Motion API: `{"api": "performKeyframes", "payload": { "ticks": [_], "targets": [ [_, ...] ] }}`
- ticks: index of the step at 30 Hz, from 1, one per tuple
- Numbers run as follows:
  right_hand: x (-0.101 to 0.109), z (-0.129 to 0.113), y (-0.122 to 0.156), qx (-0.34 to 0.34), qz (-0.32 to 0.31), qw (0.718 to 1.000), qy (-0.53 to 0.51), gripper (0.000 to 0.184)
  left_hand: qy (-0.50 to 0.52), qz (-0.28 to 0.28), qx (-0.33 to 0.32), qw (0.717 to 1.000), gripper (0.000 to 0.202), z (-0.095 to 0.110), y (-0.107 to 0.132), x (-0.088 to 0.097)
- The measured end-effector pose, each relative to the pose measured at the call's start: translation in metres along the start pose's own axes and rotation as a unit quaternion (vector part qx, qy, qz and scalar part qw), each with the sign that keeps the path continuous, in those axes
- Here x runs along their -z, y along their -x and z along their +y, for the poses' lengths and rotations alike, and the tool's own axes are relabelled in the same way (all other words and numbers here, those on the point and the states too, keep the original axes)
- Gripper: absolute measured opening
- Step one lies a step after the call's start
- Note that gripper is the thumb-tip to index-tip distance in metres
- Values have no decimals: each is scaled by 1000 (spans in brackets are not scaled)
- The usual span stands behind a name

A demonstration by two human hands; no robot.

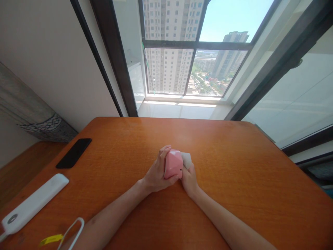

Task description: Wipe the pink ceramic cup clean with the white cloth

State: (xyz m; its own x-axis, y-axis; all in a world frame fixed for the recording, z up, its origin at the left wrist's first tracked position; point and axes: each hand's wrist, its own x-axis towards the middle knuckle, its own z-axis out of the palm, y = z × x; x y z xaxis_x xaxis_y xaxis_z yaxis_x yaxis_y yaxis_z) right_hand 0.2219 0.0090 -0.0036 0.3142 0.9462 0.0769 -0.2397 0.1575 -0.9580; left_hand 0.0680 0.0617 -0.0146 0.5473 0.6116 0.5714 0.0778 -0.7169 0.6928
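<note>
The left hand (156, 171) is curled shut around a pink faceted plastic box (172, 164), its fingers wrapped over the far side, while the right hand (189, 181) presses in beside it, closed narrowly on a pale grey piece (186, 160) poking out next to the box (whether that piece is separate or part of the box, I can't tell). Both hands and the box sit near the middle of the orange wooden worktop (234, 180). The box looks light and stiff, though its smooth, glossy facets may be a little slippery, so its broad flat faces seem the best place to take hold. A black phone (74, 153) and a long white case (33, 205) lie off to the left, near a white cord loop (71, 234) and a yellow tag (50, 239).
</note>
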Motion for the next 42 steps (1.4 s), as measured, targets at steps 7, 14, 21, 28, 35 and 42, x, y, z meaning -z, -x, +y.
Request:
{"api": "performKeyframes", "payload": {
  "ticks": [7,14,21,28,35,42],
  "targets": [
    [8,13,14,130,-28,980,151,18,236,-40,136,961,87,1,0,13],
    [-4,-4,9,23,19,999,17,18,221,-77,74,969,112,-3,0,9],
    [-15,-14,-5,-123,47,971,-200,16,28,-4,-17,999,116,-1,-4,4],
    [-15,-9,-7,-147,32,965,-216,15,-18,-4,-20,1000,106,0,-8,4],
    [-1,-10,3,62,-53,994,74,15,134,13,72,988,86,-3,0,5],
    [6,-6,7,154,-77,974,145,30,280,-35,120,952,85,4,-3,10]
  ]
}}
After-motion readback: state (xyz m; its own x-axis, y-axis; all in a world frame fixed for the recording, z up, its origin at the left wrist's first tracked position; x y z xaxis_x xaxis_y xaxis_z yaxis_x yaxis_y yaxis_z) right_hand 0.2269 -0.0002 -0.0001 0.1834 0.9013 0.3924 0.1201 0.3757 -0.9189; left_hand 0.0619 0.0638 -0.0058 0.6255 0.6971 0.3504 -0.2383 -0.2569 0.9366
